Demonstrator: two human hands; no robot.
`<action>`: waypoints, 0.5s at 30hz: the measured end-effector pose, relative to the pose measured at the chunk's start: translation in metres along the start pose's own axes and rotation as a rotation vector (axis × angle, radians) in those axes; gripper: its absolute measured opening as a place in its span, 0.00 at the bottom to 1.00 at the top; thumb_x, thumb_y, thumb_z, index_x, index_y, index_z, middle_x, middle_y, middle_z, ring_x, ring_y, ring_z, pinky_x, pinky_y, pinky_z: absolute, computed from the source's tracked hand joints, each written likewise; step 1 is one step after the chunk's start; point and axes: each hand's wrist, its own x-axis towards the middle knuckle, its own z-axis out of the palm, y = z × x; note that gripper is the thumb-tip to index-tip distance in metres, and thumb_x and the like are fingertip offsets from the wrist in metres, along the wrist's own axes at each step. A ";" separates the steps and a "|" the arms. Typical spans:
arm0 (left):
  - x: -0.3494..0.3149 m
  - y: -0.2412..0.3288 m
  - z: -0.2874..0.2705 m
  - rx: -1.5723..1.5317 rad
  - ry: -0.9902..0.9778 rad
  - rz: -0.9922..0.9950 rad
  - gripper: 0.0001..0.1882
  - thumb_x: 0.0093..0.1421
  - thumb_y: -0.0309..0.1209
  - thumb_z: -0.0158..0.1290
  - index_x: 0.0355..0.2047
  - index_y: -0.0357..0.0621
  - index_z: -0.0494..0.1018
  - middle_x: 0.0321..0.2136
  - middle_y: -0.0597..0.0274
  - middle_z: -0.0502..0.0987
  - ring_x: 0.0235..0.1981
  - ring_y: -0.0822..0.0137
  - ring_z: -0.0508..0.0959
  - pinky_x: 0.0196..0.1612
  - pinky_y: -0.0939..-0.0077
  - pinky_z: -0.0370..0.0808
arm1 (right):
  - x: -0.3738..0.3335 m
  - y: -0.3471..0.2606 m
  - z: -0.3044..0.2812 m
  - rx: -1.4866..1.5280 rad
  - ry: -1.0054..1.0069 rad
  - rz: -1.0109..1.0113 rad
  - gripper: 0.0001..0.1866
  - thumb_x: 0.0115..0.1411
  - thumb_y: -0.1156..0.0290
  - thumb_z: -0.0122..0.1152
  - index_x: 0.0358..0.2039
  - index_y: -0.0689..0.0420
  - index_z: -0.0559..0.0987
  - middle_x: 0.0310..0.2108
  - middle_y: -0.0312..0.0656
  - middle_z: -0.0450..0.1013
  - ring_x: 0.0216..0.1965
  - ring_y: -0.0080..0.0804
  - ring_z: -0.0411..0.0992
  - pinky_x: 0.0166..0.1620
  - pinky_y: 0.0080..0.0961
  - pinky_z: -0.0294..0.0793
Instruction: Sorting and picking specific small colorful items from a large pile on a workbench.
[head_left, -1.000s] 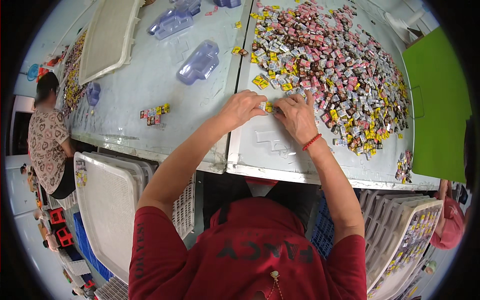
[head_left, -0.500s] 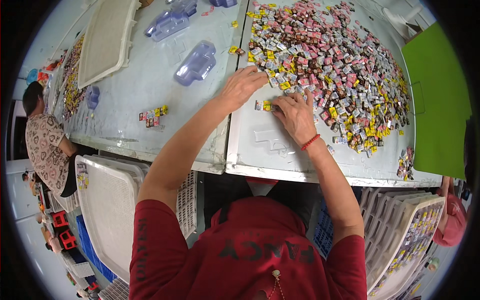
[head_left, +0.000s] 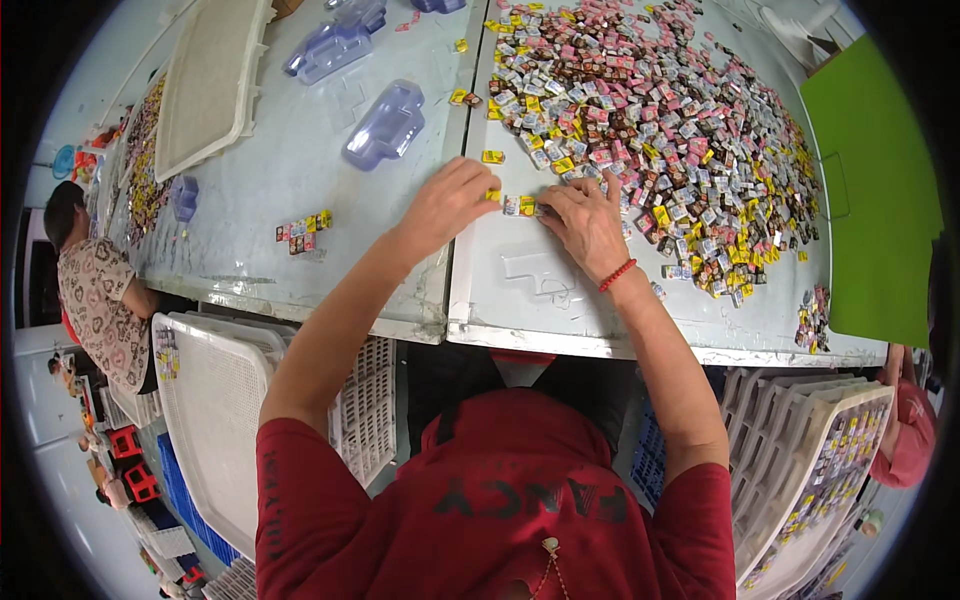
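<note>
Pinching a small yellow rectangular packet (head_left: pixel 493 195), left hand (head_left: pixel 446 207) is holding it just left of a short white-and-yellow packet row (head_left: pixel 519 206) on the desk (head_left: pixel 596 318); right hand (head_left: pixel 588 220) is touching the right end, grip unclear. Uneven pushing could be skewing the row.

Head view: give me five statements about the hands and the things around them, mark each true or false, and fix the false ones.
1. The left hand pinches a small yellow packet. True.
2. The right hand wears a blue band at its wrist. False: the bracelet there is red.
3. A green board stands to the right of the big pile of packets. True.
4. The pile lies to the left of both hands. False: it lies beyond them and mostly to the right.
5. A clear tray lies nearer the person than the short row of packets at the right fingertips. True.
</note>
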 end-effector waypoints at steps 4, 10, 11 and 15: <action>-0.011 0.014 0.006 -0.101 -0.036 -0.114 0.15 0.46 0.29 0.63 0.35 0.41 0.74 0.35 0.60 0.73 0.40 0.59 0.73 0.45 0.68 0.72 | 0.000 0.006 -0.002 0.010 -0.012 0.000 0.15 0.49 0.70 0.68 0.39 0.49 0.79 0.39 0.32 0.77 0.44 0.35 0.71 0.59 0.50 0.53; -0.006 0.011 0.012 -0.157 -0.022 -0.114 0.17 0.50 0.30 0.62 0.41 0.40 0.74 0.40 0.55 0.75 0.46 0.53 0.73 0.48 0.66 0.71 | 0.002 0.002 -0.001 0.002 -0.015 0.000 0.15 0.48 0.70 0.68 0.39 0.49 0.79 0.39 0.34 0.77 0.45 0.35 0.71 0.59 0.51 0.53; -0.007 0.011 0.013 -0.160 -0.023 -0.117 0.17 0.50 0.30 0.62 0.41 0.40 0.74 0.40 0.55 0.75 0.46 0.53 0.73 0.48 0.66 0.71 | 0.002 0.001 0.000 -0.006 -0.010 -0.008 0.16 0.48 0.70 0.68 0.39 0.49 0.79 0.39 0.34 0.77 0.45 0.35 0.71 0.59 0.51 0.53; -0.001 0.012 0.014 -0.178 -0.037 -0.113 0.20 0.49 0.28 0.61 0.44 0.39 0.73 0.42 0.57 0.76 0.44 0.55 0.74 0.48 0.67 0.72 | 0.000 0.002 -0.003 -0.014 -0.009 -0.021 0.16 0.48 0.71 0.68 0.40 0.50 0.79 0.40 0.34 0.77 0.45 0.36 0.71 0.60 0.52 0.53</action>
